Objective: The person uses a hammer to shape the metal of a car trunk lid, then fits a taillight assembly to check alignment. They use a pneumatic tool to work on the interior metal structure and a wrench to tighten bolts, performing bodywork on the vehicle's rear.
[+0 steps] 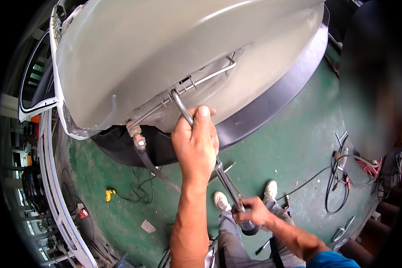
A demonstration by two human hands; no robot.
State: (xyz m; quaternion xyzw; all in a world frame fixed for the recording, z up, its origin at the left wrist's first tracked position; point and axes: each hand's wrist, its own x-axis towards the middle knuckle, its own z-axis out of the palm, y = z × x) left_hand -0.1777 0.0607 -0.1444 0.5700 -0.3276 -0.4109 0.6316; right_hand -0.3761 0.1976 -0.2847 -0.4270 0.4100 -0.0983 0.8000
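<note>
A large beige car body panel (134, 40) with a crease and a slot in its dented part fills the upper middle. Along the crease runs a thin metal rod (210, 77), passed through several small rings standing on the panel. My left hand (195, 143) is closed around the bent steel hook (182, 108) of a slide hammer, whose tip catches at the rod. Below, the hammer's dark shaft (228, 182) slants down to the right. My right hand (250, 211) wraps around its lower part, just above the thick dark end. A cable clamp (137, 139) grips the rod's left end.
A dark bumper-like trim (272, 105) curves under the panel. On the green floor lie a yellow power drill (109, 195) with its cord, a flat scrap (148, 226) and loose cables (339, 187). A long pale frame (60, 196) stands at left. My shoes (222, 201) are below the hammer.
</note>
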